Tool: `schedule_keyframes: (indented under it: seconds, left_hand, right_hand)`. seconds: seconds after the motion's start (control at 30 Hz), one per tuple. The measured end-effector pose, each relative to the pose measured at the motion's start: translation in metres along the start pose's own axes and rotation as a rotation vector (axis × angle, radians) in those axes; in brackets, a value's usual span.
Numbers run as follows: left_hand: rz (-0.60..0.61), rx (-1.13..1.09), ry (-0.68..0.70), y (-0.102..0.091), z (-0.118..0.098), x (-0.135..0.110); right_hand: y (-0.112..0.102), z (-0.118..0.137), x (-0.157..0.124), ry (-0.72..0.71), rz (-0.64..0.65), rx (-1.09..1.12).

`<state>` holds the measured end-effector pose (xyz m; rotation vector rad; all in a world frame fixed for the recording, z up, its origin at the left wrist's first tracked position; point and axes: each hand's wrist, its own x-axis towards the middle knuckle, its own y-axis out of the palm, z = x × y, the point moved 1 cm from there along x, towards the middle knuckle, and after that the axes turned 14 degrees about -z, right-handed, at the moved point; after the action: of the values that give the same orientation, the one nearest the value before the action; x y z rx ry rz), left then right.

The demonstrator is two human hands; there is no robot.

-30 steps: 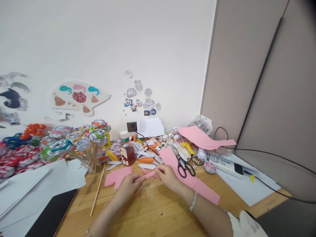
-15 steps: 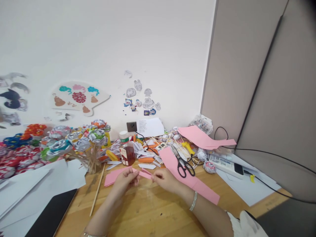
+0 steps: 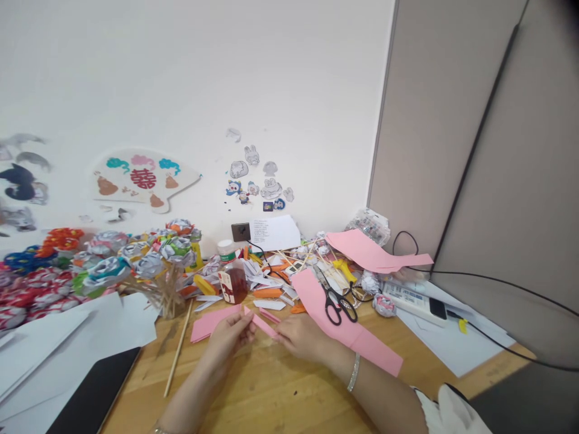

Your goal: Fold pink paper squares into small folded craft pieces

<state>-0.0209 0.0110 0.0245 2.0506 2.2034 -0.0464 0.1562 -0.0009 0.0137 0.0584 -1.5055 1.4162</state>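
Note:
A narrow folded strip of pink paper [image 3: 264, 326] is held between my two hands over the wooden table [image 3: 253, 398]. My left hand [image 3: 233, 331] pinches its left end, while the fingers of my right hand [image 3: 296, 335] close on the other end. Just behind the strip lies another small pink piece [image 3: 270, 315]. Flat pink sheets [image 3: 208, 322] rest behind my left hand, partly covered by it. Beyond my right hand, black-handled scissors [image 3: 337, 304] lie on a long pink sheet [image 3: 377, 349], which my right forearm partly hides.
A bottle with a white cap [image 3: 233, 277] stands behind my hands amid paper scraps [image 3: 266, 289]. Paper flowers on sticks [image 3: 149, 259] fill the left back. A wooden stick [image 3: 178, 349], white sheets [image 3: 113, 319] and a black flat object [image 3: 97, 392] lie left; a power strip [image 3: 414, 304] sits right.
The pink strip has turned, its right end now lower and nearer me, showing more of its face. My right hand has shifted slightly down along with it.

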Motion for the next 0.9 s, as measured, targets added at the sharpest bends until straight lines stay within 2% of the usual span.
schedule_keyframes:
  seconds: [0.07, 0.2, 0.27, 0.6, 0.73, 0.9]
  left_hand:
    - [-0.005, -0.028, -0.018, 0.005, 0.001, -0.005]
    - [0.126, -0.050, -0.019, 0.017, 0.004, -0.013]
    - [0.153, -0.041, -0.008, 0.020, 0.005, -0.014]
    - [0.030, 0.081, 0.059, 0.023, 0.004, -0.018]
    - [0.058, 0.075, 0.067, 0.025, 0.002, -0.022]
    - [0.047, 0.071, 0.106, 0.025, 0.000, -0.022]
  right_hand:
    - [0.000, 0.001, 0.000, -0.002, -0.010, -0.010]
    - [0.002, 0.001, -0.001, -0.024, -0.026, 0.043]
    - [0.002, 0.001, -0.001, -0.040, -0.022, 0.064]
    - [0.005, 0.003, -0.003, -0.016, -0.062, 0.043]
    - [0.012, 0.001, -0.003, 0.097, -0.030, 0.151]
    - [0.011, 0.001, -0.002, 0.215, -0.013, 0.345]
